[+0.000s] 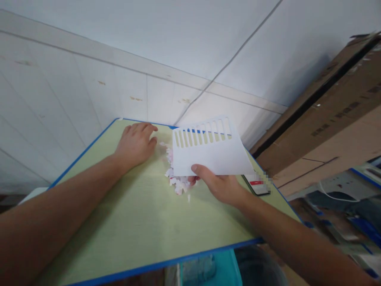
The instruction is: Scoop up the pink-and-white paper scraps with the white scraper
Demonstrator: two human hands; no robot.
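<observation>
My right hand [220, 184] grips a white sheet [208, 159] by its near edge, thumb on top and fingers beneath. A row of several long slots is cut along the far side of the sheet, and the table shows through them. Partly under it lies a pile of torn paper scraps [179, 186], white with some pink and red. To the left of the pile, my left hand [137, 143] is over the table, palm down, with its fingers loosely bent and apart. It holds nothing that I can see.
The pale green table [133, 222] has a blue edge and stands against a white wall [119, 85]. A flat dark-framed object [262, 190] lies at the right. Large cardboard [333, 115] leans beyond it. Below the front edge is a turquoise bin [229, 270].
</observation>
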